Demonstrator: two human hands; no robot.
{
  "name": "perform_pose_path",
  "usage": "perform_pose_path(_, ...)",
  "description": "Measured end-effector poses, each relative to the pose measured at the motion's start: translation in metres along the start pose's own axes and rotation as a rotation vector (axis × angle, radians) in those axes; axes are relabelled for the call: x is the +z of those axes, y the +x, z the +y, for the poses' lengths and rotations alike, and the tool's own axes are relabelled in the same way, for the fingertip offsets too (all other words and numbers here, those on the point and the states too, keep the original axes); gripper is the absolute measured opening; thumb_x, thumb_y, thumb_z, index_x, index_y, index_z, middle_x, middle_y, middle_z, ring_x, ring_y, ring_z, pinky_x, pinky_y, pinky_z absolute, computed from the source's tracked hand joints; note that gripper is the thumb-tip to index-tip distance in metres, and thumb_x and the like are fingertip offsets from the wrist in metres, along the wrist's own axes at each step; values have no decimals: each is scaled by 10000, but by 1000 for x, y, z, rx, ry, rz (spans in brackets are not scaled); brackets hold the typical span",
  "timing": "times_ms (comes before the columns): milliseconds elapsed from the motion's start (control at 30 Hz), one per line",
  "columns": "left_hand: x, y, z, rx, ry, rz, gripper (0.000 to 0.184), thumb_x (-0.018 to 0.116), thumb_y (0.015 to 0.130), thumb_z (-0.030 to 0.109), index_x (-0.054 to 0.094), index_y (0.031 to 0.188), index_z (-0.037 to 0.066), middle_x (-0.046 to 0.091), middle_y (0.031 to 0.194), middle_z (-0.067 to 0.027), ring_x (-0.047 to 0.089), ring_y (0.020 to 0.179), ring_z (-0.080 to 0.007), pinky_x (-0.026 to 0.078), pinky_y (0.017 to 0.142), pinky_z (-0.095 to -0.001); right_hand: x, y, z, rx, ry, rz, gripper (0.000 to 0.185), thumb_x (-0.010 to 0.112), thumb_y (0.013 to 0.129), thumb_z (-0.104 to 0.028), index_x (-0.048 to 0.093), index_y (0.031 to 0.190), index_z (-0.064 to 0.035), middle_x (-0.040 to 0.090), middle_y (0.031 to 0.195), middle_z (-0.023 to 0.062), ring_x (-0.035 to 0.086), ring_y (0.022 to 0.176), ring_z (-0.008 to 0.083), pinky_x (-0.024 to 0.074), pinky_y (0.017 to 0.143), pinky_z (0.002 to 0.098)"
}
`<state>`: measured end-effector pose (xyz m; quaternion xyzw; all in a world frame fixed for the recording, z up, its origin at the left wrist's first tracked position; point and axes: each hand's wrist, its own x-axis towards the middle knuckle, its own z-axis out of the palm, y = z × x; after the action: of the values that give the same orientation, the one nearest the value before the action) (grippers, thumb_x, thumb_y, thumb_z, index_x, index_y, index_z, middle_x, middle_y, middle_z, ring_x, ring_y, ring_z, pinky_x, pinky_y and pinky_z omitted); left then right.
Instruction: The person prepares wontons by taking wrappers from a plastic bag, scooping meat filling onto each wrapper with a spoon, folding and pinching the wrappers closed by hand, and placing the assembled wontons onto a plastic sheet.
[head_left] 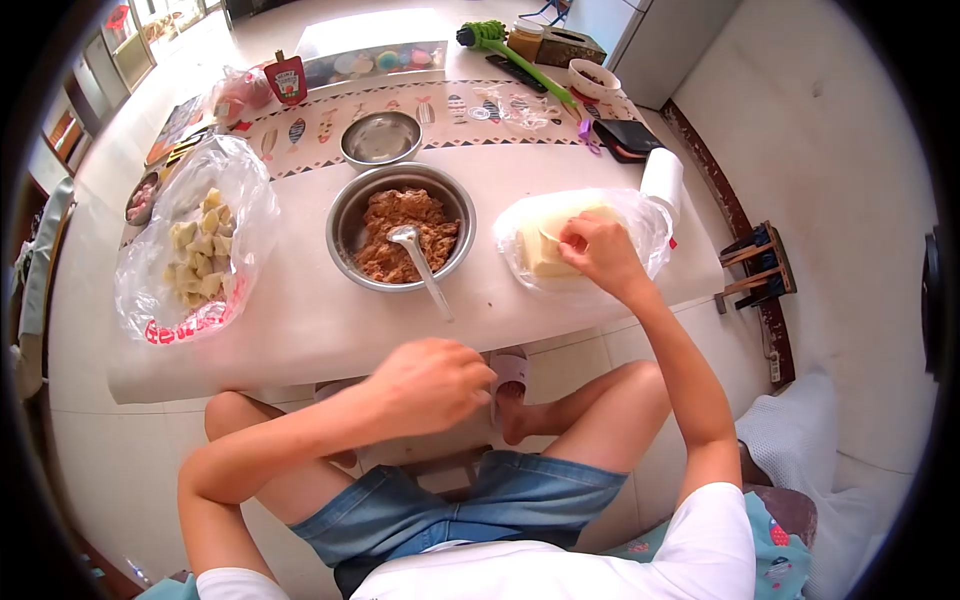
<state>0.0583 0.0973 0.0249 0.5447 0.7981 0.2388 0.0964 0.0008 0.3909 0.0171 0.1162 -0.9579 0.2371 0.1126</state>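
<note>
My right hand (597, 252) is at the pale stack of dough wrappers (548, 258), its thumb and fingers pinching the edge of a top wrapper. The stack lies on a clear plastic bag (515, 215). My left hand (437, 383) hovers over my lap in front of the table edge, fingers curled and slightly blurred; what they hold, if anything, is hidden. Between the hands, farther in, stands a steel bowl (343, 250) of brown minced filling (405, 222). A spoon (425, 268) rests in it, handle toward me. At left, several folded dumplings (202, 250) lie on a plastic bag (140, 290).
Behind the filling sits a smaller steel bowl (381, 138). A white roll (661, 183) and a black wallet (627, 140) are at the right edge. Farther back are a red ketchup pouch (287, 80), a green brush (490, 38) and a white bowl (594, 80).
</note>
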Motion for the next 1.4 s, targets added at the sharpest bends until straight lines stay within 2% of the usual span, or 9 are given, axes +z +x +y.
perform_pose_path(167,-21,-30,-39,-122,-325,179,195,593,805,75,629,997,68,640,905,-110,610,809,-303,500,712,-357,-10,5,4,146,136,-59,167,619,710,-143,686,766,0,648,703,132,620,640,211,488,646,302)
perform_pose_path(433,-15,-41,-68,-157,-726,398,144,549,859,69,641,956,16,667,899,-105,643,822,-212,499,737,-301,-13,19,-8,298,186,-190,148,603,708,-120,645,690,21,619,621,68,581,571,101,462,542,244)
perform_pose_path(600,-13,-53,-65,-163,-605,395,144,543,861,69,639,949,9,662,875,-114,642,796,-220,504,725,-304,-13,27,-10,140,32,-240,123,599,700,-103,624,671,15,608,599,63,572,560,98,461,540,238)
perform_pose_path(700,-14,-56,-61,-141,-557,405,139,545,858,70,639,942,10,661,866,-115,641,787,-227,504,722,-302,-22,32,-10,303,143,-377,133,591,728,-129,631,724,-2,614,649,43,571,587,95,470,553,247)
perform_pose_path(900,-7,-57,-54,-133,-609,337,147,542,870,103,643,932,17,664,865,-113,640,791,-222,502,730,-296,-31,37,19,681,902,-46,109,539,801,-165,578,817,-65,592,800,-3,583,731,95,484,652,234)
perform_pose_path(1033,-7,-54,-51,-153,-908,209,203,517,908,159,633,972,5,662,953,-107,630,894,-185,495,789,-297,-29,44,22,566,1187,129,106,526,822,-177,553,797,-78,617,836,36,599,793,124,488,756,267)
perform_pose_path(1133,-2,-51,-46,-150,-1338,227,257,505,928,199,601,1039,-12,634,1047,-105,596,983,-168,478,841,-302,-39,45,-34,535,1055,140,140,514,852,-170,578,816,-51,648,894,76,618,828,162,489,763,279)
perform_pose_path(1267,-3,-46,-49,-147,-1413,249,289,499,930,205,575,1098,-17,624,1047,-87,573,1005,-151,463,849,-288,-9,32,-21,115,222,13,211,485,903,-170,594,894,12,657,922,128,621,811,184,481,745,272)
perform_pose_path(1400,-4,-49,-52,-174,-1405,245,289,515,927,220,574,1092,-10,620,1061,-103,581,989,-153,463,861,-291,2,5,-26,-113,-230,23,217,646,810,-203,615,816,11,628,769,92,605,698,193,474,670,301)
